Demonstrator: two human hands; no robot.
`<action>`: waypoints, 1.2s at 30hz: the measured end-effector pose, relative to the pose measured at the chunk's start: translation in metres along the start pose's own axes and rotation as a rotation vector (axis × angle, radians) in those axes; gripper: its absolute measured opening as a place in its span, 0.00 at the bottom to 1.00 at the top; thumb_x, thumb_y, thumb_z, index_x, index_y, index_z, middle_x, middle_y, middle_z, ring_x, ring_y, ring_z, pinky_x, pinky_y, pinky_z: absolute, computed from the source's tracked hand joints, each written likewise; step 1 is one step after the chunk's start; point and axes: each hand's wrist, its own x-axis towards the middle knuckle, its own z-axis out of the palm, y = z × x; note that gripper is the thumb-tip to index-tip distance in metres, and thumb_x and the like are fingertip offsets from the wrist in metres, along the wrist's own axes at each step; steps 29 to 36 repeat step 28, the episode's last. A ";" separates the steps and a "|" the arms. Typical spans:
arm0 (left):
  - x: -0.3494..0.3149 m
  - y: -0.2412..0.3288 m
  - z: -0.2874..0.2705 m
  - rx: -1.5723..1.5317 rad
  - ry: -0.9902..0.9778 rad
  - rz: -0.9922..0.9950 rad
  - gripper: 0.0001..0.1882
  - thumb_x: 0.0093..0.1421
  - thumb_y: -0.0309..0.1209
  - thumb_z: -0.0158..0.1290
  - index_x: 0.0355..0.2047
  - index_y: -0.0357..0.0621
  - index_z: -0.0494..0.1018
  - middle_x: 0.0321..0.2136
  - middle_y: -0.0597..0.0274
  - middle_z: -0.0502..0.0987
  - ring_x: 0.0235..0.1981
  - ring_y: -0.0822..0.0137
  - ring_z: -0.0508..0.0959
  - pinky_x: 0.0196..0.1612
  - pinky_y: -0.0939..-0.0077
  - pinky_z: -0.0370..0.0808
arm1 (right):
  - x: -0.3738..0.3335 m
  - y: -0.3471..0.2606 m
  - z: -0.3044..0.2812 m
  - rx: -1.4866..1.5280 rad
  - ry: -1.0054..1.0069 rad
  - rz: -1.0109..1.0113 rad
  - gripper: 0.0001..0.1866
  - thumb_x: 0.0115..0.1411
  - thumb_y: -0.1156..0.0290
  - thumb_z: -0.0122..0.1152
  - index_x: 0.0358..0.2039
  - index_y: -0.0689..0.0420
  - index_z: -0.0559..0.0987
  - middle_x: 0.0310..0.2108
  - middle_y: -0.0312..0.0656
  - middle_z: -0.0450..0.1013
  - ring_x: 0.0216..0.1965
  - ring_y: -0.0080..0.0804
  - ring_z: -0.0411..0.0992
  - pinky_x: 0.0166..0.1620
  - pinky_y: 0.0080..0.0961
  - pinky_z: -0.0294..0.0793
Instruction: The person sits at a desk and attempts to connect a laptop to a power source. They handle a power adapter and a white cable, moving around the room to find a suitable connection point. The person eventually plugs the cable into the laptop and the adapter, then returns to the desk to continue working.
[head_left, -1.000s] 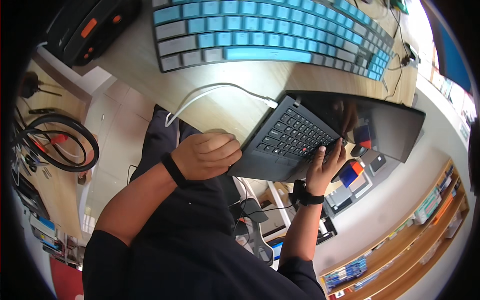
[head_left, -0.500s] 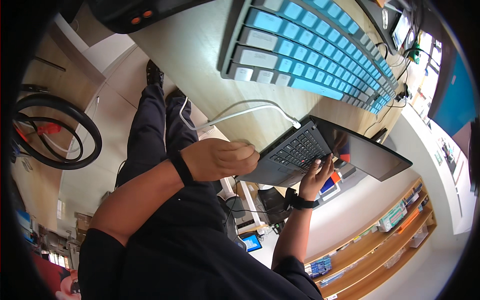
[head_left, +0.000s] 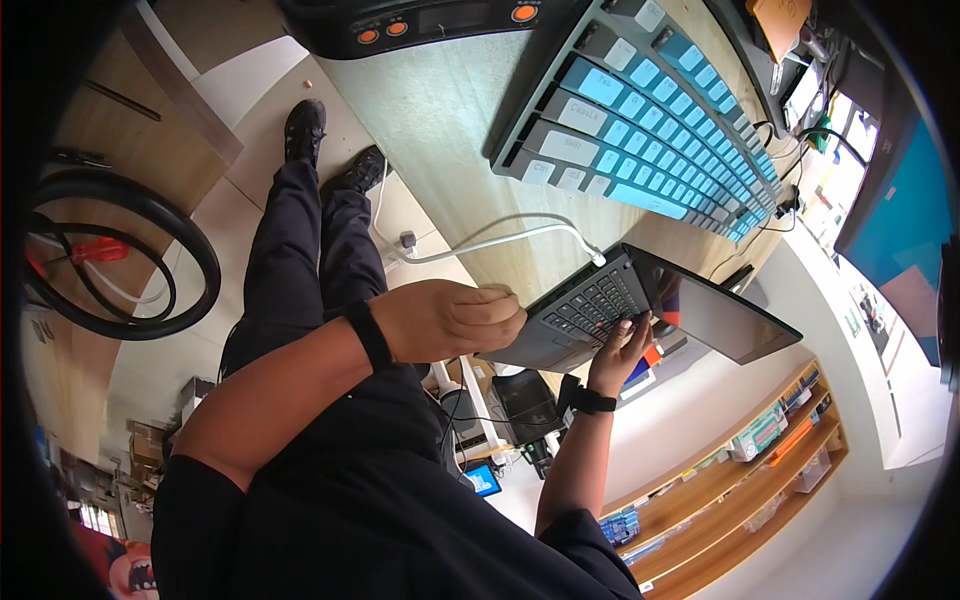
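A black laptop (head_left: 560,338) stands unfolded, its dark glossy screen (head_left: 722,325) tilted back. My left hand (head_left: 455,320) is closed, fingers curled together, beside the laptop's near left corner; the palm side is hidden, so what it holds, if anything, cannot be seen. Over the laptop's keyboard (head_left: 597,302), toward its right side, my right hand (head_left: 620,358) reaches with fingers stretched out and thumb apart, seemingly touching the keys. A white cable (head_left: 510,231) is plugged into the laptop's left side near the hinge. Both wrists wear black bands.
Beyond the laptop, a large blue-and-grey keyboard (head_left: 640,130) lies on the wooden desk (head_left: 420,130). A black device (head_left: 430,22) with orange buttons stands at the top. Coiled black tubing (head_left: 195,250) is at far left, and a wooden shelf (head_left: 740,480) at lower right.
The view has shifted slightly, showing more of the black device and its orange buttons. Both hands keep nearly the same pose at the laptop.
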 end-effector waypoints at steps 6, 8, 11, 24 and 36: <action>-0.001 -0.001 -0.004 0.016 -0.020 0.008 0.19 0.58 0.27 0.55 0.51 0.53 0.74 0.51 0.75 0.71 0.60 0.73 0.68 0.64 0.80 0.69 | -0.001 -0.004 0.004 0.007 0.025 0.015 0.32 0.74 0.54 0.51 0.70 0.61 0.63 0.66 0.57 0.59 0.67 0.53 0.60 0.69 0.43 0.58; 0.000 -0.002 -0.007 0.064 -0.024 0.028 0.19 0.58 0.27 0.55 0.51 0.52 0.74 0.51 0.75 0.71 0.60 0.72 0.68 0.63 0.81 0.70 | -0.002 0.000 0.007 0.006 0.040 0.009 0.32 0.74 0.54 0.52 0.69 0.61 0.64 0.66 0.57 0.59 0.67 0.53 0.60 0.69 0.43 0.58; 0.003 -0.003 -0.011 0.081 -0.032 0.058 0.19 0.58 0.27 0.54 0.51 0.51 0.73 0.51 0.74 0.72 0.60 0.71 0.69 0.62 0.82 0.71 | -0.001 0.009 0.010 -0.013 0.054 -0.002 0.31 0.73 0.55 0.54 0.68 0.62 0.66 0.65 0.58 0.61 0.67 0.54 0.60 0.69 0.43 0.58; 0.020 0.024 -0.029 -0.125 -0.028 -0.090 0.19 0.50 0.24 0.53 0.44 0.42 0.75 0.51 0.67 0.74 0.59 0.65 0.70 0.60 0.71 0.72 | -0.004 0.027 0.008 0.031 0.097 -0.039 0.31 0.72 0.57 0.54 0.67 0.67 0.65 0.67 0.66 0.57 0.67 0.61 0.58 0.70 0.46 0.57; 0.016 0.034 -0.042 -0.080 -0.115 -0.172 0.17 0.48 0.23 0.55 0.42 0.45 0.77 0.54 0.58 0.74 0.64 0.61 0.68 0.64 0.69 0.69 | 0.014 0.039 0.031 0.120 0.126 -0.085 0.35 0.70 0.54 0.57 0.68 0.66 0.65 0.69 0.65 0.54 0.70 0.62 0.55 0.73 0.48 0.52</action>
